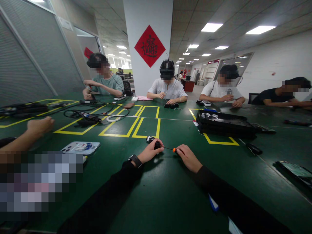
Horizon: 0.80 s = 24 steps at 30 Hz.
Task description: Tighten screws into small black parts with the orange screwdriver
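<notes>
My right hand [187, 156] is closed around the handle of a screwdriver [174, 150], whose orange collar shows at my fingertips. Its thin dark shaft runs left to a small black part [158, 145], which my left hand [149, 152] grips between thumb and fingers. I cannot make out exactly what the black part is, nor whether the tip sits in it or only touches it. Just beyond my left fingers lies a black cylinder with a white band [150, 139], on the green table [168, 195].
Left of me are a phone [81, 148] and another person's fist [40, 126]. Cables [90, 118] lie beyond, among yellow tape outlines. A black tray [224, 123] stands ahead right, near a small black object [253, 149]. Several people work across the table.
</notes>
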Each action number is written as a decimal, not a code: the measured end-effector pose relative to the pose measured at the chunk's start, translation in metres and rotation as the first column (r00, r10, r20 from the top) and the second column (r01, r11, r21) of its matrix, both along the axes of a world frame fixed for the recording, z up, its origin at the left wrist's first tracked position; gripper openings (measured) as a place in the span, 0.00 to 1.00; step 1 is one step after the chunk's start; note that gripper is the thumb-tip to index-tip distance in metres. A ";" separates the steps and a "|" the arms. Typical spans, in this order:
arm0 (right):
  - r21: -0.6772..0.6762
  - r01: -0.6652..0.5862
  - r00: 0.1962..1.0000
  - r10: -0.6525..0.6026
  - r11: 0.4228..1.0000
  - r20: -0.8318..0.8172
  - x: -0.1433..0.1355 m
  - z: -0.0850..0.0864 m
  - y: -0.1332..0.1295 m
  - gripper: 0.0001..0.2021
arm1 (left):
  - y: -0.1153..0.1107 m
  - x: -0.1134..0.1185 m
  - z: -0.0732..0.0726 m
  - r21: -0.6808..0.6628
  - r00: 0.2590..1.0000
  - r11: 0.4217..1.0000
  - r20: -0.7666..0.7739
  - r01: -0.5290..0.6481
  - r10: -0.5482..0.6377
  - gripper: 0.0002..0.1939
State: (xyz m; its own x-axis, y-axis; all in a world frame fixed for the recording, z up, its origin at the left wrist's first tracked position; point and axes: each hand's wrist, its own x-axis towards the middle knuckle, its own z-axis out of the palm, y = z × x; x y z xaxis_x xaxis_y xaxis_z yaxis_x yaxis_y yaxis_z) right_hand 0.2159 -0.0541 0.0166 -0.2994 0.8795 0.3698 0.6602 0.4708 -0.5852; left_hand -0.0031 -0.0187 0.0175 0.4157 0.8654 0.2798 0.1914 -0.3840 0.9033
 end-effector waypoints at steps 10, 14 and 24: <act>0.012 -0.003 0.999 0.004 1.000 -0.040 0.002 -0.001 -0.001 0.08 | 0.001 0.000 -0.001 0.012 1.000 1.000 0.000 0.003 -0.003 0.11; -0.021 0.018 0.999 -0.019 1.000 -0.038 0.001 -0.001 -0.001 0.09 | 0.001 0.000 -0.001 0.022 1.000 1.000 -0.010 0.017 -0.017 0.11; 0.011 -0.016 0.999 0.015 1.000 0.033 0.002 -0.001 0.001 0.10 | 0.002 0.000 -0.002 0.023 1.000 0.999 -0.008 0.027 -0.027 0.11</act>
